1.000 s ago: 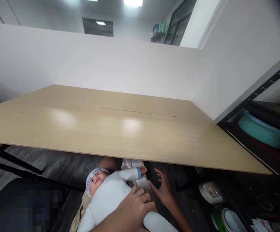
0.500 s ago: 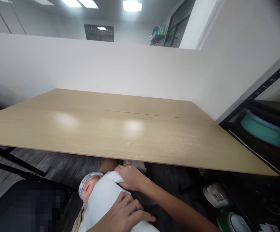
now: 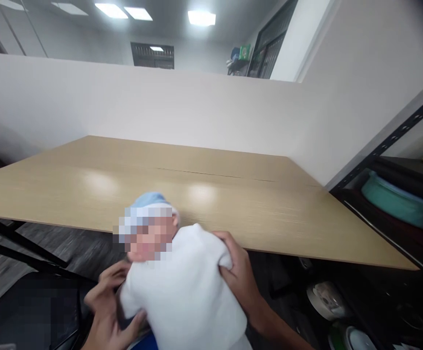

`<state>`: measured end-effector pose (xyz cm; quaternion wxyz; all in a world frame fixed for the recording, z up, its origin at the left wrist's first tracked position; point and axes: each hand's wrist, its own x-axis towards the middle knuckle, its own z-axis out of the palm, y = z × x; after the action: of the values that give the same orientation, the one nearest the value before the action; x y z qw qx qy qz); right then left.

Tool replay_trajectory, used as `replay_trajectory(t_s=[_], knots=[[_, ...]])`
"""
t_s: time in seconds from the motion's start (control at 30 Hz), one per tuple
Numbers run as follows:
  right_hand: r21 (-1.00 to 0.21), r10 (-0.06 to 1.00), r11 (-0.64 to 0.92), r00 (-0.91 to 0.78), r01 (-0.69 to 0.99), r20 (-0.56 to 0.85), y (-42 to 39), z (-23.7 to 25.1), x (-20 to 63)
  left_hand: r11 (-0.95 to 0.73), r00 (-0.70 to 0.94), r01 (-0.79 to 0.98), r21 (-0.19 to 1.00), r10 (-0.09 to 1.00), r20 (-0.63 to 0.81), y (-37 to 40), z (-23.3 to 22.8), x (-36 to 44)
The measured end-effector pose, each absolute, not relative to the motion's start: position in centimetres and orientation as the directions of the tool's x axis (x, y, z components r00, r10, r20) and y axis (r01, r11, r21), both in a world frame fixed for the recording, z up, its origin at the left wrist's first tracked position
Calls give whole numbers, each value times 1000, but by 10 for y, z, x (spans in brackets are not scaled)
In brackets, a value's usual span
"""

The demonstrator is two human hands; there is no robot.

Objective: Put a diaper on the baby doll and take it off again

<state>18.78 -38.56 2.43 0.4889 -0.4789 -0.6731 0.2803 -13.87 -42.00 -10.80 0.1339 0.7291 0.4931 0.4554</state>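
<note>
A baby doll in a white top (image 3: 185,287) and light blue cap (image 3: 149,199) is held up at the table's front edge, its head tilted to the left. My left hand (image 3: 111,304) grips the doll's sleeve on the left side, the thumb below and the fingers above. On the other side, my right hand (image 3: 238,272) is closed around the white sleeve near the shoulder. The doll's lower body runs out of view at the bottom. A bit of blue cloth (image 3: 144,341) shows beneath it.
The wooden table (image 3: 270,209) spans the view ahead, against a white half-wall (image 3: 182,107). A black chair (image 3: 25,306) stands at lower left. On the right, a black shelf holds a teal container (image 3: 401,201); rounded white items (image 3: 326,299) sit low beneath.
The doll has come up from below the table edge and now overlaps the tabletop. My hands have moved from its front to its two sides.
</note>
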Motion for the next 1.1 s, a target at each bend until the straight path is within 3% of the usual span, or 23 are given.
replay_trajectory(t_s=[0.13, 0.2, 0.27, 0.37, 0.5, 0.63, 0.73, 0.87, 1.1], knots=[[-923, 936, 245, 176, 296, 305, -364, 22, 211, -393, 274, 474, 788, 916, 293, -357, -55, -107], [-915, 940, 170, 218, 367, 262, -349, 22, 226, -341, 363, 450, 826, 914, 179, -326, -30, -94], [-829, 948, 91, 207, 551, 241, -337, 24, 246, -332, 417, 473, 816, 900, 124, -297, -12, -85], [-591, 970, 40, 110, 806, 215, -326, 30, 278, -365, 499, 509, 779, 863, 78, -262, 1, -75], [-402, 987, 43, 23, 915, 158, -322, 27, 311, -427, 665, 455, 781, 746, 21, -232, 4, -66], [-383, 972, 134, -47, 914, 229, -326, 7, 336, -479, 683, 483, 733, 730, 27, -225, 3, -66], [-385, 947, 166, -38, 908, 318, -331, -14, 352, -531, 634, 581, 616, 771, 66, -227, -3, -75], [-368, 942, 145, -13, 918, 336, -326, -32, 365, -525, 542, 710, 470, 833, 112, -217, -16, -92], [-338, 941, 194, -77, 921, 331, -267, -41, 370, -546, 538, 717, 433, 829, 155, -143, -34, -92]])
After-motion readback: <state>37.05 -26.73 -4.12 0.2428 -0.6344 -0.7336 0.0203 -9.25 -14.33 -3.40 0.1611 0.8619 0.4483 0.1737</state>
